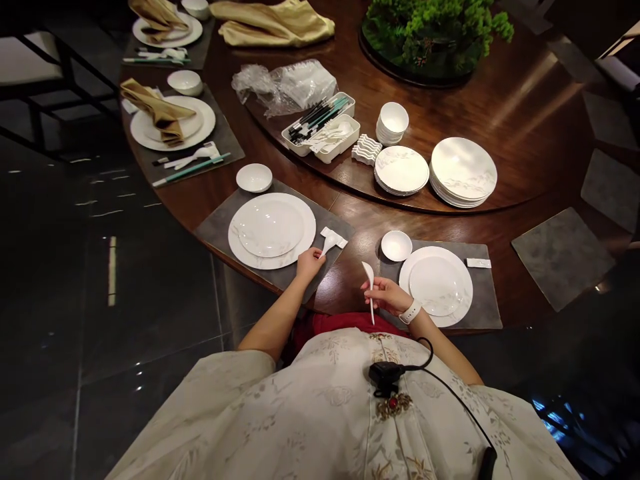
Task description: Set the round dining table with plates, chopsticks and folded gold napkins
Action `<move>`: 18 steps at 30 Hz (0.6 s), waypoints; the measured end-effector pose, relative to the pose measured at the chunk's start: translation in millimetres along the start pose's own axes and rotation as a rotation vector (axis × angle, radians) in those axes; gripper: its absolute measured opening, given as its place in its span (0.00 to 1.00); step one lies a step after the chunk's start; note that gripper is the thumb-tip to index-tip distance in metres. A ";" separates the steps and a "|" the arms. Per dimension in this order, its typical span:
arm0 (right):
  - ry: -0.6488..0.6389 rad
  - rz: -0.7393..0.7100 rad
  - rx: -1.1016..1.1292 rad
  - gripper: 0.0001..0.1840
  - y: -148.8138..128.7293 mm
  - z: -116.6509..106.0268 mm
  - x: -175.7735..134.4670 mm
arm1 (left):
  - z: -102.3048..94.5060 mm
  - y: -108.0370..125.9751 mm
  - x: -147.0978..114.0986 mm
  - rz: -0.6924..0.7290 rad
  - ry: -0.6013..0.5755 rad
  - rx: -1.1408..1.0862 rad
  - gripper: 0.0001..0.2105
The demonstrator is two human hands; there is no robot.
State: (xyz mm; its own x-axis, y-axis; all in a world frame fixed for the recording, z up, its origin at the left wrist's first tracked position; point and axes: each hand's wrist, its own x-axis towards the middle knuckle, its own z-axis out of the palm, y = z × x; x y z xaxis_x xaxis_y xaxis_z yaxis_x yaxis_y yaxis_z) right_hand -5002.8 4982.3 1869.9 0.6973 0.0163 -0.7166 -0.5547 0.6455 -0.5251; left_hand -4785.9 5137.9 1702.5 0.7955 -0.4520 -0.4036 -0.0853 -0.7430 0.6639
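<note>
My left hand (310,265) pinches the handle of a white spoon (329,243), whose bowl end lies on a white chopstick rest (340,237). That rest sits on a grey placemat (215,227), to the right of stacked white plates (271,230). Above the red cloth at the table edge, my right hand (386,294) holds a second white spoon (369,273) upright between thumb and fingers. To its right, another placemat (487,300) bears stacked plates (435,285), a small bowl (397,246) and a chopstick rest (479,263).
On the raised turntable (345,173) stand plate stacks (463,170), stacked bowls (393,122), chopstick rests (367,149), a spoon tray (335,140), a chopstick tray (320,119), a plastic bag (300,83) and greenery (435,33). A laid setting with a gold napkin (159,113) is at left.
</note>
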 end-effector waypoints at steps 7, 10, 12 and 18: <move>-0.015 -0.029 -0.020 0.24 8.5 1.8 -9.1 | -0.4 0.9 -1.1 0.016 -0.007 0.055 0.09; 0.012 -0.060 -0.022 0.23 16.6 -3.1 -11.2 | -2.2 3.7 -2.5 -0.003 -0.012 0.056 0.09; 0.039 -0.075 0.003 0.22 19.9 -8.8 -15.9 | -4.4 5.5 -3.9 -0.020 -0.022 0.055 0.11; 0.186 -0.127 0.090 0.24 16.2 -54.7 -50.7 | -20.1 0.3 -17.4 0.066 0.059 0.180 0.21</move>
State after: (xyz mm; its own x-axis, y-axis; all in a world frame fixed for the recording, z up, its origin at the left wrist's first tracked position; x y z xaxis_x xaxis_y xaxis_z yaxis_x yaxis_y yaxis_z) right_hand -5072.0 4950.1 1872.6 0.6587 -0.2052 -0.7239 -0.4194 0.6986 -0.5797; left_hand -4787.7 5155.6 1722.3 0.8179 -0.4769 -0.3220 -0.2400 -0.7913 0.5623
